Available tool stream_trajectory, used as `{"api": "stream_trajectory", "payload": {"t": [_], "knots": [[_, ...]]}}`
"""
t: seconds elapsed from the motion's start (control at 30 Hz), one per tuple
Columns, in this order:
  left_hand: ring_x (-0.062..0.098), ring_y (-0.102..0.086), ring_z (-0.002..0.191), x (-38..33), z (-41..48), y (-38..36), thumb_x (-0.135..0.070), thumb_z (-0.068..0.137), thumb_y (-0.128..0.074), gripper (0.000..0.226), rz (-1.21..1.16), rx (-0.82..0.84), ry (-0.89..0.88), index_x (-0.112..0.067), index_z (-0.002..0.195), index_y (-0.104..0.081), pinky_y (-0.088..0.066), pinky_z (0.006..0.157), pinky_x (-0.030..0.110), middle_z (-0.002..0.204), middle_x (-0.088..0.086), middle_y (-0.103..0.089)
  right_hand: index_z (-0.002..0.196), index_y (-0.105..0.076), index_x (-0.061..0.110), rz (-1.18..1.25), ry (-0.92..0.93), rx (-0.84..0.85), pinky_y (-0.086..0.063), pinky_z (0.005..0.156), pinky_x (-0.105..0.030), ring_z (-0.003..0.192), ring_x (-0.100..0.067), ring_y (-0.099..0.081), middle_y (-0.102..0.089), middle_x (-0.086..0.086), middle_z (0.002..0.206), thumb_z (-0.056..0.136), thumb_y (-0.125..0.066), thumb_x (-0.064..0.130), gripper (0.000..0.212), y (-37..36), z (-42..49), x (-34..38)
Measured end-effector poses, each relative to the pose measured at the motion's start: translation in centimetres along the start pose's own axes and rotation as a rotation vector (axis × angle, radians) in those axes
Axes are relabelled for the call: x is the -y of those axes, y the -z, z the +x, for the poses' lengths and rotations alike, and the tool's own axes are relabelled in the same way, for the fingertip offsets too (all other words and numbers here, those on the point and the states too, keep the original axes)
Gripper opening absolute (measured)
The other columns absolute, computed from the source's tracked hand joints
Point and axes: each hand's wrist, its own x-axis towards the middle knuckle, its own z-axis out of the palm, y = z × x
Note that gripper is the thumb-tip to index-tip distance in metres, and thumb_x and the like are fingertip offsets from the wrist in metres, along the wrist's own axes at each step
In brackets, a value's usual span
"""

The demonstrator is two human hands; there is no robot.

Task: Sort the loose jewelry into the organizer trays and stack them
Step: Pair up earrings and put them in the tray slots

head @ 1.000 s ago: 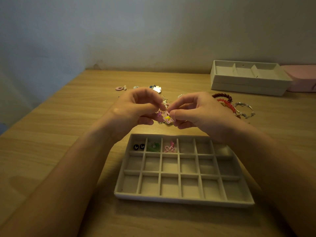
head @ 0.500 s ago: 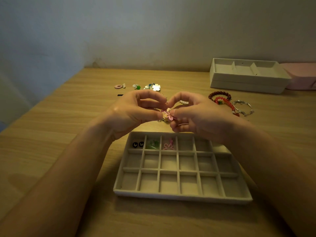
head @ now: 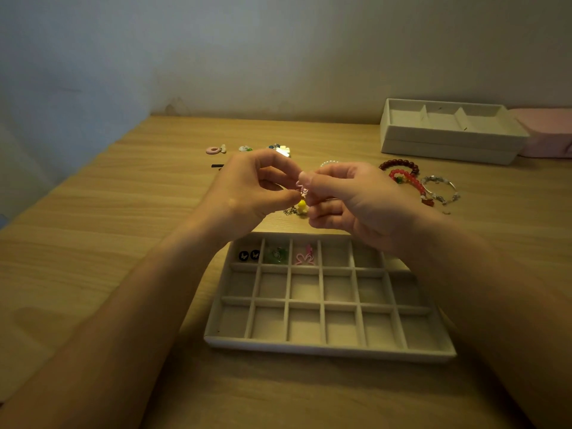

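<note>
A beige grid tray (head: 328,345) lies on the wooden table before me. Its far row holds two black studs (head: 249,255), a green piece (head: 276,254) and a pink flower piece (head: 305,257). Just beyond the tray, both hands meet above the table. My left hand (head: 250,193) and my right hand (head: 356,202) each pinch a small pink and yellow jewelry piece (head: 302,199) between fingertips; a thin chain hangs below it. More loose jewelry (head: 280,149) lies farther back. Red bead bracelets (head: 402,173) and a silver bracelet (head: 441,188) lie to the right.
Two stacked beige trays (head: 448,140) with larger compartments stand at the back right, next to a pink box (head: 548,131). A pink ring piece (head: 213,150) and a small black bar (head: 217,165) lie left of the loose pile. A wall borders the table's far edge.
Both hands have risen a little and shifted away from the tray while working the pink and yellow piece between the fingertips. The yellow part now hangs visible below the fingers.
</note>
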Motion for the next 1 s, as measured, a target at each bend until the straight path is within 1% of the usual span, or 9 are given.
{"api": "stream_trajectory", "payload": {"t": [0.1,0.23,0.3,0.4,0.6,0.77,0.83,0.93,1.0], "knots": [[0.013,-0.074,0.085,0.2,0.1,0.0,-0.005,0.081,-0.079,0.017,0.008,0.003,-0.004,-0.012,0.096,-0.076,-0.061,0.077,0.029,0.089,0.001,-0.077,0.103,-0.061,0.007,-0.109,0.008,-0.060,-0.062,0.061,-0.033,0.065,-0.023,-0.070,-0.072,-0.010,0.077,0.101,-0.059,0.020,0.014,-0.1,-0.1,0.2],[0.014,-0.072,0.087,0.2,0.2,0.5,-0.009,0.081,-0.081,0.013,0.011,-0.028,0.018,-0.013,0.092,-0.079,-0.060,0.080,0.031,0.089,-0.001,-0.077,0.102,-0.060,0.009,-0.208,-0.039,-0.041,-0.059,0.055,-0.032,0.070,-0.029,-0.074,-0.075,-0.014,0.089,0.102,-0.057,0.017,0.009,-0.1,-0.2,0.3],[0.015,-0.073,0.087,0.1,0.1,1.0,-0.008,0.081,-0.079,0.011,-0.018,0.018,0.040,-0.012,0.091,-0.077,-0.060,0.078,0.030,0.089,0.001,-0.077,0.099,-0.064,0.008,-0.333,-0.022,-0.056,-0.055,0.053,-0.028,0.068,-0.023,-0.069,-0.072,-0.012,0.089,0.099,-0.060,0.016,0.010,0.1,-0.1,0.3],[0.022,-0.075,0.084,-0.1,-0.1,1.5,-0.006,0.086,-0.071,0.008,-0.069,0.138,0.102,-0.011,0.092,-0.072,-0.062,0.075,0.032,0.086,0.008,-0.076,0.094,-0.070,0.012,-0.575,0.001,-0.026,-0.045,0.048,-0.021,0.060,-0.010,-0.056,-0.066,-0.002,0.079,0.096,-0.065,0.023,0.013,0.5,-0.1,0.4],[0.016,-0.072,0.077,0.0,-0.1,1.6,-0.009,0.089,-0.071,0.016,0.099,0.275,0.078,-0.022,0.096,-0.078,-0.057,0.065,0.023,0.082,0.001,-0.075,0.087,-0.078,0.021,-0.802,-0.050,0.088,-0.047,0.050,-0.019,0.054,-0.002,-0.058,-0.070,0.007,0.070,0.094,-0.069,0.031,0.015,0.9,-0.2,0.7],[0.024,-0.075,0.081,0.2,-0.1,1.3,-0.006,0.080,-0.078,0.018,0.088,0.349,0.156,-0.007,0.097,-0.074,-0.063,0.076,0.036,0.085,0.011,-0.077,0.085,-0.078,0.023,-0.951,-0.040,0.137,-0.045,0.049,-0.015,0.053,0.001,-0.058,-0.068,0.010,0.064,0.092,-0.072,0.033,0.014,0.6,-0.4,0.5],[0.022,-0.075,0.080,0.1,-0.1,1.3,-0.006,0.081,-0.078,0.015,0.112,0.390,0.167,-0.006,0.095,-0.076,-0.061,0.072,0.029,0.085,0.009,-0.077,0.085,-0.079,0.022,-0.965,-0.047,0.124,-0.045,0.048,-0.015,0.052,0.001,-0.058,-0.068,0.009,0.063,0.089,-0.075,0.032,0.011,0.5,-0.3,0.5],[0.010,-0.072,0.069,0.0,-0.2,1.1,-0.008,0.081,-0.079,0.011,0.157,0.398,0.167,-0.008,0.093,-0.078,-0.052,0.058,0.016,0.079,0.004,-0.077,0.081,-0.079,0.021,-0.978,-0.037,0.101,-0.043,0.046,-0.012,0.053,0.001,-0.058,-0.068,0.007,0.063,0.085,-0.079,0.029,0.009,0.3,-0.3,0.4],[0.007,-0.070,0.068,0.0,-0.2,1.0,-0.010,0.082,-0.079,0.010,0.204,0.403,0.141,-0.011,0.092,-0.079,-0.051,0.059,0.016,0.078,0.000,-0.077,0.082,-0.079,0.022,-1.002,-0.022,0.097,-0.042,0.047,-0.012,0.061,-0.002,-0.059,-0.068,0.008,0.069,0.086,-0.078,0.028,0.007,0.1,-0.4,0.3]]}}
